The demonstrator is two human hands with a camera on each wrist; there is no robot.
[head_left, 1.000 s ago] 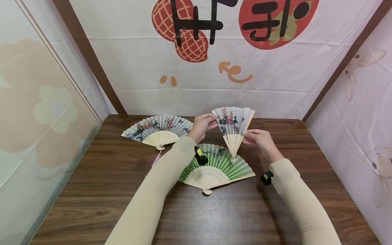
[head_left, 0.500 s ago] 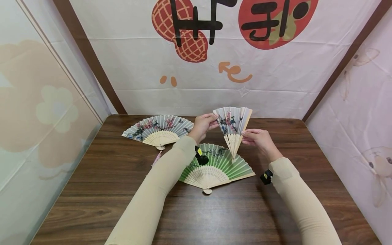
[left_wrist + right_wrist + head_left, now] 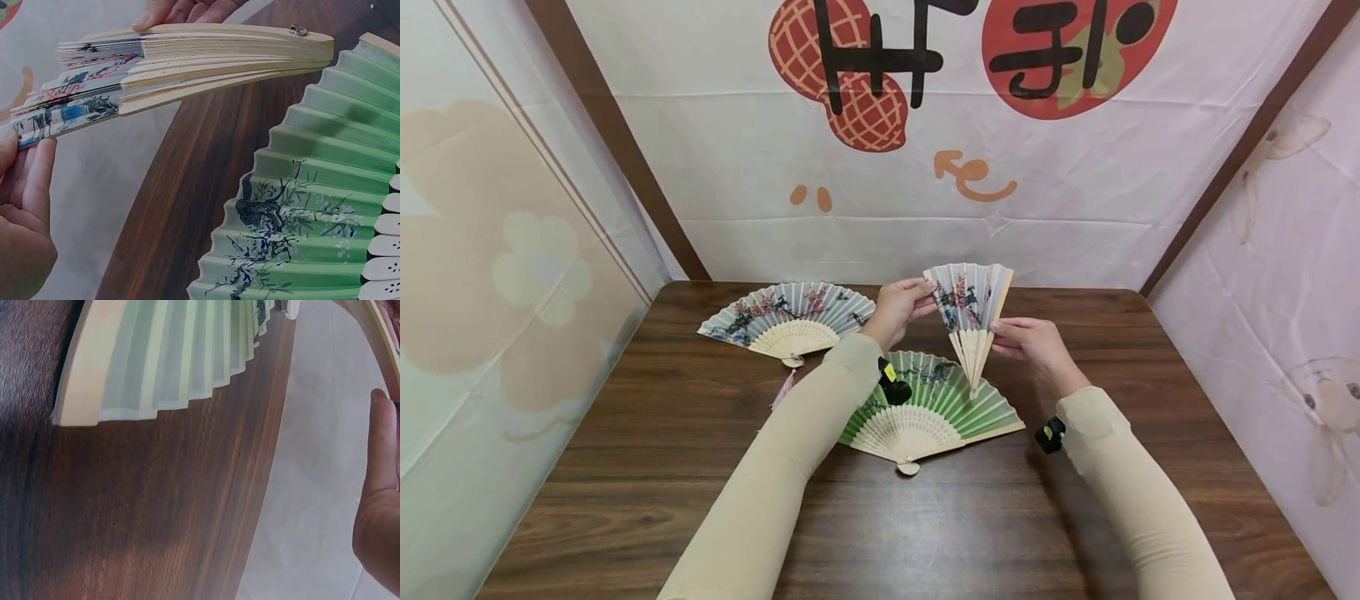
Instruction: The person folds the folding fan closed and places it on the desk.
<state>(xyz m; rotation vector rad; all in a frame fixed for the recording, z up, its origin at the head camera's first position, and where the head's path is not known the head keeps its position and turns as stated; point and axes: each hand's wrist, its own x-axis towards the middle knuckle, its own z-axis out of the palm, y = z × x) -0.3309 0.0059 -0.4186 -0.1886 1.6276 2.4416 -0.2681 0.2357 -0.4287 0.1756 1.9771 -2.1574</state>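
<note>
A pale blue fan (image 3: 790, 318) lies spread on the counter (image 3: 625, 467) at left. Your left hand (image 3: 897, 307) pinches the half-closed fan's (image 3: 968, 310) left paper edge, apparently steadying the folds. It's upright above the green fan (image 3: 925, 408), pivot down. Your right hand (image 3: 1033, 342) grips its right guard.

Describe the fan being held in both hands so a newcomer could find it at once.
Start at the brown wooden table, where a green fan lies open. Just above it, the left hand and right hand hold the half-folded fan. Unlike its flat neighbours, it stands raised and only partly spread.
</note>
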